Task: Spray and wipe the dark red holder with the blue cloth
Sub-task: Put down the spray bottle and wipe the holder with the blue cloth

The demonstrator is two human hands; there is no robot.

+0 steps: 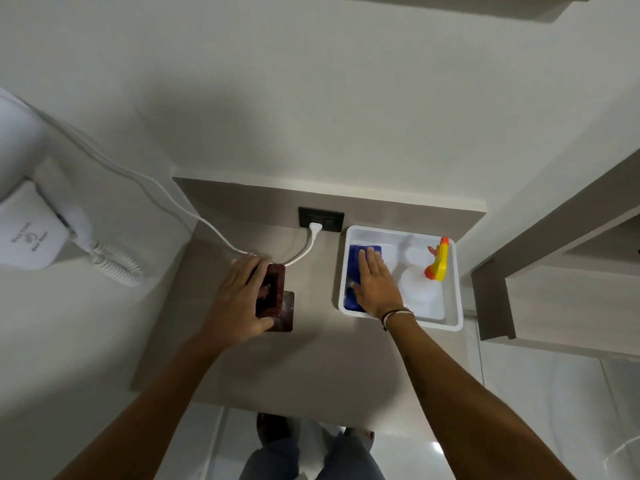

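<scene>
Dark red holder (272,292) sits on the grey counter (311,358), gripped by the left hand (239,299). Right hand (375,282) lies flat, fingers spread, on the blue cloth (355,268) in a white tray (453,306). Pinch the cloth firmly; steady the holder.

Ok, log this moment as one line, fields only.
left hand: gripping dark red holder | right hand: flat on blue cloth in white tray | spray bottle: untouched
</scene>
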